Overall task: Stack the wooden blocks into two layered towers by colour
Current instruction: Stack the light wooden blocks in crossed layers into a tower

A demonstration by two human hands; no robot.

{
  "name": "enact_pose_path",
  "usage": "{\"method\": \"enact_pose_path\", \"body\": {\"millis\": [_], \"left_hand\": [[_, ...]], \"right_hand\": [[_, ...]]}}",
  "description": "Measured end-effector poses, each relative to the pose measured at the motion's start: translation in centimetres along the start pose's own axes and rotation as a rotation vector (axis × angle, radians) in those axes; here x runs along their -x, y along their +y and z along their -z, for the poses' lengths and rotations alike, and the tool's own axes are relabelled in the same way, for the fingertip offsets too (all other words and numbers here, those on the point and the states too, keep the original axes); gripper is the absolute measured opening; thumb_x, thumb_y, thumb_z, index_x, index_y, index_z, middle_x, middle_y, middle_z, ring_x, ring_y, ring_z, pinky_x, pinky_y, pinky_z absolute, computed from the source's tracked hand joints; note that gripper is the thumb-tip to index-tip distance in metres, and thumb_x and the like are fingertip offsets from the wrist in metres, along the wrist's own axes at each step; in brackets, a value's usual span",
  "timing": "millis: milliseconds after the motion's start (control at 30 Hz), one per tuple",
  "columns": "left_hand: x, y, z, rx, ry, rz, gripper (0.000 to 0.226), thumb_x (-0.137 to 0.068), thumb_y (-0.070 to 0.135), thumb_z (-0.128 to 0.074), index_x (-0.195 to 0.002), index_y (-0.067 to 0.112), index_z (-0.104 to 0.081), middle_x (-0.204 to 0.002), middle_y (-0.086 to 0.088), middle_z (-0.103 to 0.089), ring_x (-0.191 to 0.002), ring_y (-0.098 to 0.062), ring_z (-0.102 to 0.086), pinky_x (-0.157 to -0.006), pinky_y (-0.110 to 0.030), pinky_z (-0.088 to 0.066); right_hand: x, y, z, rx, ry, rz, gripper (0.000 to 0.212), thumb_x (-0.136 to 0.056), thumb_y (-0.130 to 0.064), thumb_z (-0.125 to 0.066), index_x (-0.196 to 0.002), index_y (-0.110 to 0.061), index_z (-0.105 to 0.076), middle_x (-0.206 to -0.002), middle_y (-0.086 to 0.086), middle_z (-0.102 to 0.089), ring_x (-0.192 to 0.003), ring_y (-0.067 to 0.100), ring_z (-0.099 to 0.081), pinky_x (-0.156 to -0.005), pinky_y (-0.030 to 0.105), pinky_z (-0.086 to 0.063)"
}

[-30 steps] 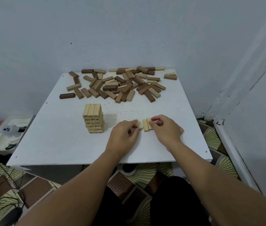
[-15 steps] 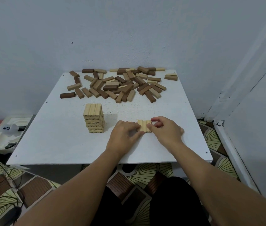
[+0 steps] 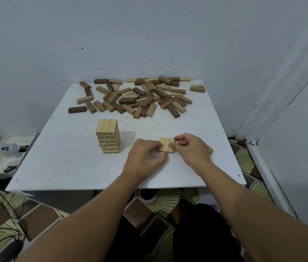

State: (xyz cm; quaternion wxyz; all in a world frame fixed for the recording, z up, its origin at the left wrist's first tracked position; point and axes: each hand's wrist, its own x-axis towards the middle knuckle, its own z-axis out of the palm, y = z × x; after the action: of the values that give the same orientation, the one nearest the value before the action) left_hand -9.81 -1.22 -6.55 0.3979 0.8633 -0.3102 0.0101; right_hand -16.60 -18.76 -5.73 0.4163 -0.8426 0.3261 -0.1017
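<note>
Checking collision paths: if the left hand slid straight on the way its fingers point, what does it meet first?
The left hand points right, already against the row of three light blocks; just beyond them is the right hand. Depth looks level with the table.

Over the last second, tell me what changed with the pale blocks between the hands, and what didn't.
The loose pale blocks, apart a second ago, have been pushed together into one flat row of three. The left hand pressed in from the left, the right hand from the right, and both now pinch the row on the table. The pale tower and the mixed pile stayed as they were.
</note>
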Motion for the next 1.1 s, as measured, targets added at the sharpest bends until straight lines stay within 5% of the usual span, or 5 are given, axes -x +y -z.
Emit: {"method": "enact_pose_path", "body": {"millis": [267, 500, 667, 1100], "left_hand": [[-0.6, 0.1, -0.2, -0.073, -0.042, 0.017, 0.056, -0.073, 0.066, -0.082, -0.106, 0.022, -0.072, -0.099, 0.013, -0.067, -0.100, -0.010, -0.053, -0.080, -0.032, -0.047], [-0.5, -0.2, -0.4, -0.056, -0.019, 0.006, 0.034, -0.078, 0.041, -0.079, -0.103, 0.019, -0.072, -0.102, 0.011, -0.069, -0.103, -0.014, -0.052, -0.086, -0.036, -0.050], [-0.5, -0.2, -0.1, -0.034, -0.060, 0.020, 0.046, -0.076, 0.036, -0.072, -0.117, 0.018, -0.072, -0.126, 0.007, -0.066, -0.118, -0.013, -0.052, -0.100, -0.029, -0.046], [-0.6, -0.2, 0.4, 0.038, -0.065, 0.073, 0.058, -0.080, 0.031, -0.079, -0.135, 0.023, -0.062, -0.124, 0.008, -0.066, -0.117, -0.011, -0.052, -0.094, -0.027, -0.043]], "right_hand": [[-0.2, -0.2, -0.2, -0.049, -0.028, -0.023, 0.029, -0.080, -0.056, -0.082, -0.094, -0.034, -0.071, -0.090, -0.018, -0.071, -0.096, 0.000, -0.060, -0.098, 0.043, -0.031], [-0.1, -0.1, -0.6, -0.014, -0.009, 0.009, 0.033, -0.079, -0.068, -0.075, -0.086, -0.036, -0.070, -0.084, -0.020, -0.071, -0.102, 0.004, -0.059, -0.100, 0.045, -0.030], [0.5, -0.2, -0.2, 0.096, -0.042, 0.055, 0.024, -0.091, -0.058, -0.065, -0.108, -0.042, -0.067, -0.088, -0.024, -0.066, -0.113, 0.008, -0.047, -0.104, 0.042, -0.025], [0.8, -0.6, 1.1, 0.121, -0.197, 0.092, 0.048, -0.094, -0.041, -0.066, -0.140, -0.049, -0.055, -0.100, -0.022, -0.065, -0.117, 0.010, -0.041, -0.099, 0.037, -0.020]]}}
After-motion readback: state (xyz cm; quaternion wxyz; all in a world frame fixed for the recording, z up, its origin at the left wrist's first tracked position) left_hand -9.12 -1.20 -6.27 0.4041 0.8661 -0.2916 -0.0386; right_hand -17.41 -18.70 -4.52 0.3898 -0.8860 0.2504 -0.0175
